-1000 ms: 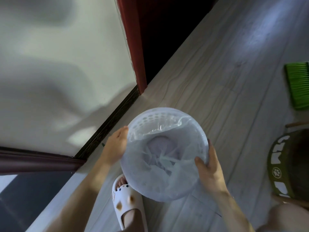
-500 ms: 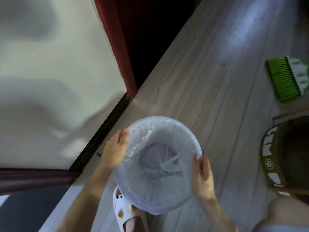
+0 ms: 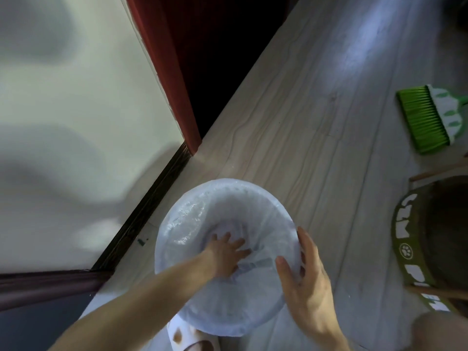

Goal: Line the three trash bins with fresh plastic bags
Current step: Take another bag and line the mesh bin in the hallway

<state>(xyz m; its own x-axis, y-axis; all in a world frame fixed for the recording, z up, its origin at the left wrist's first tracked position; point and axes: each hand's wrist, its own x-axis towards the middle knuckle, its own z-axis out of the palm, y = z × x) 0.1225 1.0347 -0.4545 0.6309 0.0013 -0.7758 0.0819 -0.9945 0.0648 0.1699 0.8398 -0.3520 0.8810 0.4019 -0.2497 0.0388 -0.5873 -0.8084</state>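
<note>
A round white bin stands on the wooden floor below me, its mouth covered by a clear plastic bag folded over the rim. My left hand reaches down inside the bin with fingers spread, pressing the bag toward the bottom. My right hand holds the bin's right rim, thumb inside over the bag and fingers outside.
A white wall with dark skirting runs close on the left, with a red door frame behind. A green broom head lies at the right. A green-rimmed round container stands at the right edge. My slipper is under the bin.
My left hand left the bin's left rim and went down inside, pushing the bag in. The bag now lies over the whole rim. My right hand stayed on the right rim.
</note>
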